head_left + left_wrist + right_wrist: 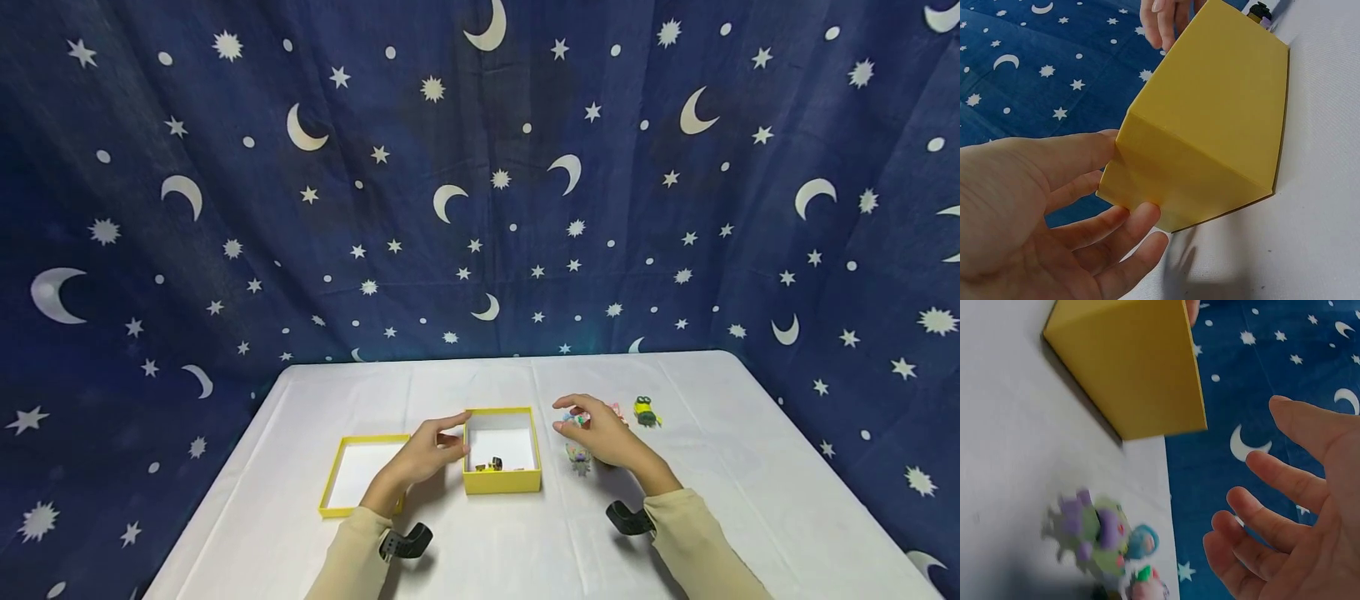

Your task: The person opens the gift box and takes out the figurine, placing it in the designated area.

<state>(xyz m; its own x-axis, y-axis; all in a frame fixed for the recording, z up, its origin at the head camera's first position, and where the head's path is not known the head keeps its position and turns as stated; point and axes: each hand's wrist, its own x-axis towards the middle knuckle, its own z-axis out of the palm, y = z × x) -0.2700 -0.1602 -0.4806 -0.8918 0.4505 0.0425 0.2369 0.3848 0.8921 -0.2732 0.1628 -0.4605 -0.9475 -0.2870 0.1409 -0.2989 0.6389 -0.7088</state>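
Note:
My left hand (427, 454) touches the left side of an open yellow box (502, 482), its thumb and fingers spread along the wall and rim. In the left wrist view, the thumb is at the box's rim and the other fingertips lie by its side wall. Low inside the white-lined box are small yellow-and-black pieces (491, 465). To the right of the box, my right hand (603, 433) hovers with fingers loosely bent and nothing between them. Below it stands a green-and-purple toy figure (1094, 531), with a blue-haired one (1142, 542) close by.
A yellow-edged white box lid (367, 471) lies on the white table (465, 383), left of the box and partly behind my left arm. A yellow toy figure with goggle eyes (645, 411) and a pink one (617, 410) are at the right. A starry blue curtain (480, 208) hangs behind.

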